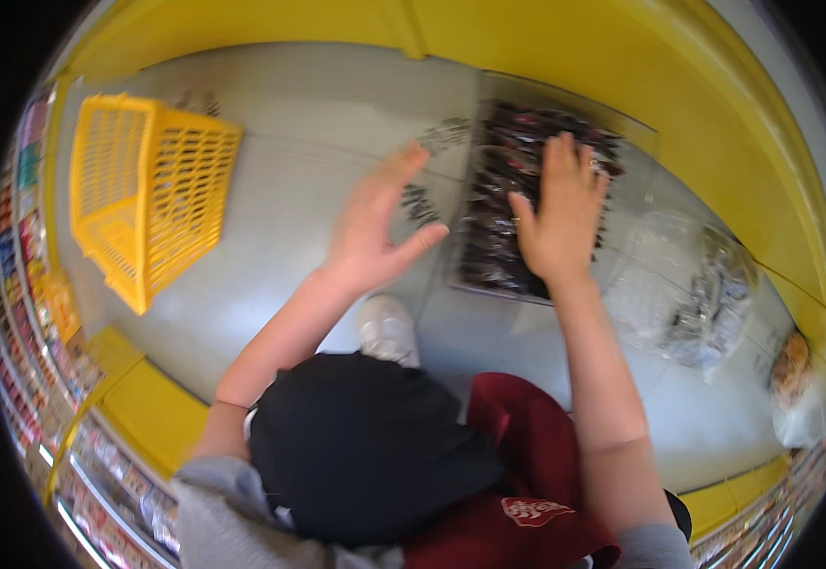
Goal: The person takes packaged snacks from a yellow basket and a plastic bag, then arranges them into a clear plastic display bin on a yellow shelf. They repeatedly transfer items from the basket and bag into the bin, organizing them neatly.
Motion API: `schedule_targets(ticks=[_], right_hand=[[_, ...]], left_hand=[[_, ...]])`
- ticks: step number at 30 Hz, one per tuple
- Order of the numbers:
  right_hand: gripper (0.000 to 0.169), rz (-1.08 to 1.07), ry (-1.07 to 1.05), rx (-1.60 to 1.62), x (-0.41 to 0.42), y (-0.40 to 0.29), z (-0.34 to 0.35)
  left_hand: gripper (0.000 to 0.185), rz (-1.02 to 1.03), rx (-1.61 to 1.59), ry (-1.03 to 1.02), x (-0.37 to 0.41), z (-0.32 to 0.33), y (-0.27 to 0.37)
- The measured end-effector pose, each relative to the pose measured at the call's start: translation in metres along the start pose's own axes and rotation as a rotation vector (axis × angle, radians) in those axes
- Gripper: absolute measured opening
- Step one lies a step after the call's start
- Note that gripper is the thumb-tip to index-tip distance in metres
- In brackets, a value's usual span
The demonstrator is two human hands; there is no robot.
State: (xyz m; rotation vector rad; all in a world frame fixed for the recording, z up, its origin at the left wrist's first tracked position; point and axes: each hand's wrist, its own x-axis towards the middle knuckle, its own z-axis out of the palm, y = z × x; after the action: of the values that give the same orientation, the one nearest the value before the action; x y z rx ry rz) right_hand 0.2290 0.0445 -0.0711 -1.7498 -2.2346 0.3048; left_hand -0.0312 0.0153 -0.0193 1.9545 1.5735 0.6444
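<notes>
My right hand lies spread over a clear plastic box filled with rows of dark wrapped packets; the palm faces down, and whether it presses on them or hovers just above cannot be told. To the left of the box my left hand is in the air above the grey floor, slightly blurred, thumb apart from the fingers, holding nothing. A transparent sheet or lid rim shows at the box's far edge.
On the left stands a yellow plastic shopping basket. Crumpled clear plastic bags lie right of the box, with a tied bag of brownish things farther right. Yellow panels border the floor; stocked shelves line the left.
</notes>
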Motion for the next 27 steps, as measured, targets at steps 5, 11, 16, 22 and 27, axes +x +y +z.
schedule_targets(ticks=[5,11,16,22,27], right_hand=[[0.073,-0.02,-0.016,-0.024,0.002,0.011,-0.019],[0.056,-0.086,0.151,0.004,-0.013,0.016,-0.033],[0.052,-0.029,0.115,-0.095,-0.024,0.03,-0.042],[0.046,0.051,0.197,0.01,-0.028,0.051,-0.056],[0.038,0.004,0.543,0.406,0.02,-0.03,-0.105]], left_hand=[[0.072,-0.109,0.878,0.615,-0.028,-0.175,-0.077],[0.047,-0.652,0.642,0.134,-0.079,-0.243,-0.131],[0.036,-0.56,0.529,0.11,-0.052,-0.168,-0.073],[0.038,-0.297,0.272,-0.175,-0.014,-0.093,0.03],[0.034,-0.043,0.104,-0.271,0.004,-0.065,0.059]])
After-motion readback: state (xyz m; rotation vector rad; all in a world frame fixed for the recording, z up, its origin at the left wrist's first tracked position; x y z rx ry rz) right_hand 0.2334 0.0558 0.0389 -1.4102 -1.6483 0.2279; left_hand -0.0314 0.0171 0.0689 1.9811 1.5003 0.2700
